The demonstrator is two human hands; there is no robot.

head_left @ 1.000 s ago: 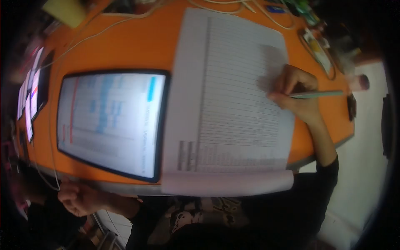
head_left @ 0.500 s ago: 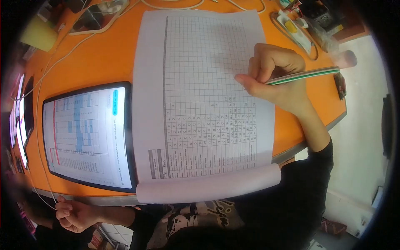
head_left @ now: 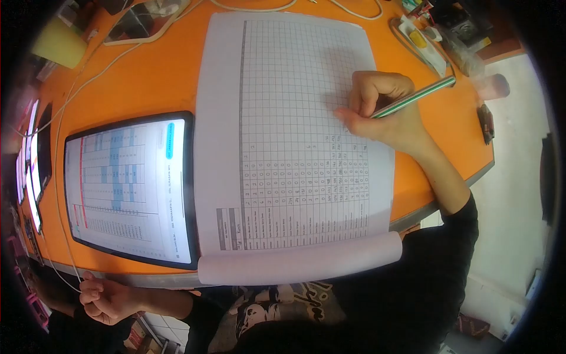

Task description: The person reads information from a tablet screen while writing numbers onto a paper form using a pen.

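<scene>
Right hand (head_left: 394,130) is pinching a pencil (head_left: 420,95); sheet (head_left: 219,118) is showing near figures, far blanks; left hand (head_left: 111,302) is curling, grip unclear.

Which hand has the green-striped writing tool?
The right hand holds the green-striped writing tool over the gridded sheet; the left hand, by the table edge, shows none.

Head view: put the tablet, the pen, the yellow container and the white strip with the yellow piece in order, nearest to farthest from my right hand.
From the right hand:
1. Pen, in its grip.
2. White strip, upper right.
3. Tablet, left of the paper.
4. Yellow container, far upper left.
</scene>
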